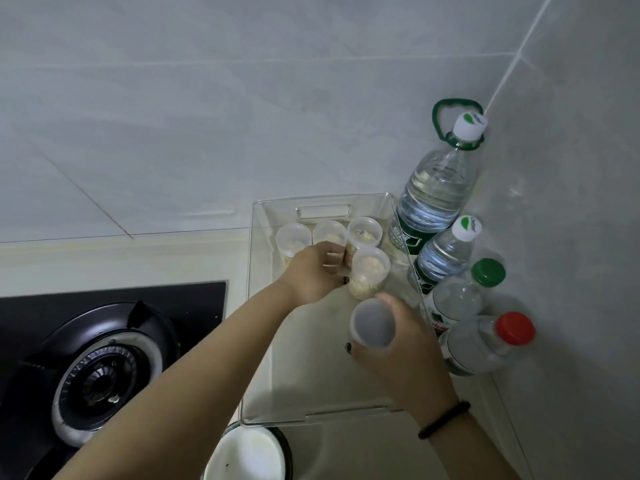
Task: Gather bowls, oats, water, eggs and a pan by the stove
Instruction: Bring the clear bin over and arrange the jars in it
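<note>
A clear plastic bin stands on the counter right of the gas stove. Inside it at the far end stand several small lidded cups of oats. My left hand reaches into the bin and holds one oat cup by its side. My right hand grips another lidded cup above the bin's middle, lid facing me. Several water bottles stand against the wall right of the bin. A white bowl sits at the bottom edge, in front of the bin.
The tiled wall runs behind the counter and turns a corner at the right, close behind the bottles. The stove's black burner ring fills the lower left. A strip of pale counter lies between stove and bin.
</note>
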Motion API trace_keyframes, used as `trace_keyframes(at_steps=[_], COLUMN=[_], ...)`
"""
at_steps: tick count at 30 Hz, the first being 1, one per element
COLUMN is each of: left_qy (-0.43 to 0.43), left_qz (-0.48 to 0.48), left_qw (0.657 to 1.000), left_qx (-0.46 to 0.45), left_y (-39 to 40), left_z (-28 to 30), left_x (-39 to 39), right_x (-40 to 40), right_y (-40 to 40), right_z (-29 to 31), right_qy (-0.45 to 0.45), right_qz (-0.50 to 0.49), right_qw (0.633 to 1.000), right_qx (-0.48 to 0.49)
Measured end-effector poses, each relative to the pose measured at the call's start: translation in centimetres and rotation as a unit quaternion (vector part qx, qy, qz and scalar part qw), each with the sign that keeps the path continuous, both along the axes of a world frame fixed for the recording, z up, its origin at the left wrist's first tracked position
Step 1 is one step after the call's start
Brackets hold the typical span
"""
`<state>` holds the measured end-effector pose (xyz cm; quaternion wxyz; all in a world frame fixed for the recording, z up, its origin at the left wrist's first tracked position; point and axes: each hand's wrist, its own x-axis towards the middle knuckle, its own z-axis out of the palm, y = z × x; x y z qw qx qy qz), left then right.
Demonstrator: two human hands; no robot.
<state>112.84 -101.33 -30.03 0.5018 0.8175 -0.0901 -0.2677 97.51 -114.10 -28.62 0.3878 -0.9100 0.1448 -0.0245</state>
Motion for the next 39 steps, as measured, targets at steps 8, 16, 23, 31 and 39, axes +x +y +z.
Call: trace_keyframes(at_steps=[8,16,23,31,39], left_qy=[-0.027,-0.370,-0.382,-0.325,-0.297], left_qz=[0.081,0.045,0.062,0.058,0.174], left_qw=[0.995,0.921,0.915,0.939,0.937], left_qx=[-0.047,0.115,0.111,0.095,0.058], left_y=[6.0,8.0,7.7,7.7,10.5], left_z=[2.8,0.0,-0.1,1.0,3.7], left_x=[-4.5,-7.0,-7.0,-9.3,-13.5], right_x=[7.3,10.7,11.3,10.1,5.5], right_y=[0.9,1.6,1.7,2.2,4.6], right_z=[-0.2,-3.4,-4.9,-3.1,1.4], right_qy=[-0.004,0.008,-0.036,-0.034,-0.119], right_qz=[0.072,0.112,0.117,0.104,0.159], right_qw=[0.991,0.962,0.947,0.959,0.973], right_qx=[-0.114,-0.247,-0.296,-0.262,-0.118])
